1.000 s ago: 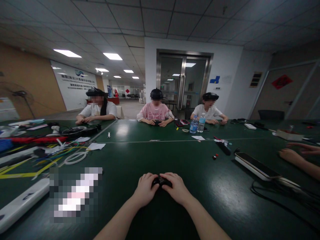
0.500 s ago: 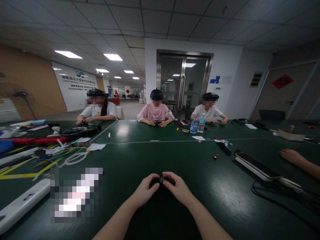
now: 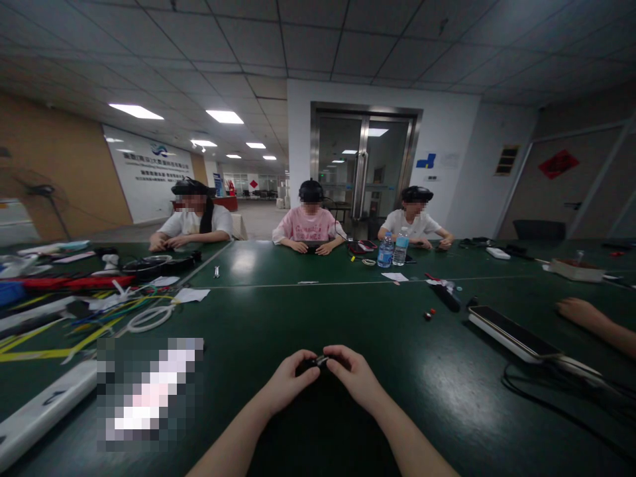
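Observation:
A small black object with a silvery middle part point(image 3: 322, 361) is between my hands, low over the dark green table point(image 3: 318, 311). My left hand point(image 3: 289, 381) pinches its left end between thumb and fingers. From the other side, my right hand point(image 3: 356, 374) closes thumb and fingers on the right end. My fingers cover most of the object, so its exact kind does not show. The fingertips of both hands are close together around the silvery part.
To the left lie a white power strip point(image 3: 47, 414), a blurred-out bright item point(image 3: 154, 387) and a coiled white cable point(image 3: 149, 319). A phone on a white box point(image 3: 517, 331) and another person's hand point(image 3: 579, 311) are on the right. Water bottles point(image 3: 392, 250) stand farther back; three people sit opposite.
My hands stay in nearly the same place, with fingers shifted slightly around the object. Its silvery middle part shows more clearly now, and less of its dark ends.

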`<state>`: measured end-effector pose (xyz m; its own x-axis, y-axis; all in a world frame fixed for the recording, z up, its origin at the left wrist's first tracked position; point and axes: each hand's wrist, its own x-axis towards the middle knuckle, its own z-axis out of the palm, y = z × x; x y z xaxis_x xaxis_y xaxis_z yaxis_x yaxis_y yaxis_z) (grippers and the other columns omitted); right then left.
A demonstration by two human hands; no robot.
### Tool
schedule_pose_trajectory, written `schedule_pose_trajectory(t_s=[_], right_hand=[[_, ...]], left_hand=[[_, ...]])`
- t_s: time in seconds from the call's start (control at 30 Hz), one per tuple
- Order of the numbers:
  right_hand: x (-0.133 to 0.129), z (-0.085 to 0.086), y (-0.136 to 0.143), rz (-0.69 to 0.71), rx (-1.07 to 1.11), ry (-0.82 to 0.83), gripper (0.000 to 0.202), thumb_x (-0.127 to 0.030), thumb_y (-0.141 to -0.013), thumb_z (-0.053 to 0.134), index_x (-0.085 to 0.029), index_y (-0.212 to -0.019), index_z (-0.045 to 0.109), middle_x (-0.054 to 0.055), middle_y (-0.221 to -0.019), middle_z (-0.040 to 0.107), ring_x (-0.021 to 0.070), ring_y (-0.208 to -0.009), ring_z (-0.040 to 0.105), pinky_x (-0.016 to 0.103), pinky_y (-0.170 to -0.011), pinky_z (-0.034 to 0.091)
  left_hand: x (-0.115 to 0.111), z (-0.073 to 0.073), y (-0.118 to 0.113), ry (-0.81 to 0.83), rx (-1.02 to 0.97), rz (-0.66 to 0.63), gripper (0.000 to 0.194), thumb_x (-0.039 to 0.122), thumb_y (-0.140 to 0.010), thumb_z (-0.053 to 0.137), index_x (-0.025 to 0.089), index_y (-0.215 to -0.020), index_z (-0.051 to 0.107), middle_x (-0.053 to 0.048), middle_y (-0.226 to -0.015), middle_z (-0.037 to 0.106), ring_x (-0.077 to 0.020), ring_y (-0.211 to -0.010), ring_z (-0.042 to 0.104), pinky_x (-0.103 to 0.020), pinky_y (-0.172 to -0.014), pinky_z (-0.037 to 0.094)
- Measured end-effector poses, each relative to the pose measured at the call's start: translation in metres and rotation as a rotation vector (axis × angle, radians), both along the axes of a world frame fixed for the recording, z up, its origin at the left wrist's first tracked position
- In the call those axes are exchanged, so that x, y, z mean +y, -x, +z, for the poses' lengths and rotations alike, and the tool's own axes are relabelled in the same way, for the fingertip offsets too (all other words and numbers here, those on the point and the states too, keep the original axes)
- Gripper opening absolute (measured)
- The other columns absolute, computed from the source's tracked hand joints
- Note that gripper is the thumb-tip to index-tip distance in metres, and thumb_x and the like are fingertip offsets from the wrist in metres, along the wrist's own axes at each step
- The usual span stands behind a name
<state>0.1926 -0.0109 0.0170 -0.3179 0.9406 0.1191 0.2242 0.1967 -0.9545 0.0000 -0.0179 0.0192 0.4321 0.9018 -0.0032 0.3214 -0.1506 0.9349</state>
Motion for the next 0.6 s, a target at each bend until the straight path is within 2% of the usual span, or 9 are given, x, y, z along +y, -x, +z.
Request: schedule_pose_trajectory(t_s=[0.13,0.47,0.6], right_hand=[[-0.0031,0.0057,-0.0006,-0.018,0.002,-0.005,0.029,-0.033,-0.079,0.053,-0.023,-0.105,0.060,0.003,-0.104,0.063,0.0206,-0.102,0.056,0.036,-0.091,0.043],[-0.0049,0.0072,0.0005,-0.031,-0.011,0.017,0.028,-0.036,-0.080,0.052,-0.025,-0.104,0.062,0.002,-0.104,0.064,0.0204,-0.101,0.057,0.035,-0.088,0.044],[-0.0046,0.0045,0.0023,0.018,0.011,0.013,0.031,-0.038,-0.077,0.057,-0.023,-0.103,0.062,0.004,-0.106,0.062,0.0206,-0.099,0.058,0.036,-0.088,0.044]], left_hand=[[0.0018,-0.0019,0.0015,0.009,-0.031,-0.015,0.040,0.046,-0.080,0.054,0.017,-0.108,0.053,-0.005,-0.099,0.058,-0.0181,-0.089,0.054,-0.030,-0.078,0.042],[0.0043,-0.0044,0.0015,0.063,-0.100,0.002,0.036,0.040,-0.077,0.058,0.017,-0.105,0.054,-0.004,-0.095,0.058,-0.0167,-0.087,0.054,-0.029,-0.077,0.043],[0.0059,-0.0090,0.0015,0.087,-0.122,-0.002,0.037,0.039,-0.075,0.060,0.017,-0.104,0.053,-0.002,-0.090,0.058,-0.0157,-0.082,0.054,-0.029,-0.073,0.043]])
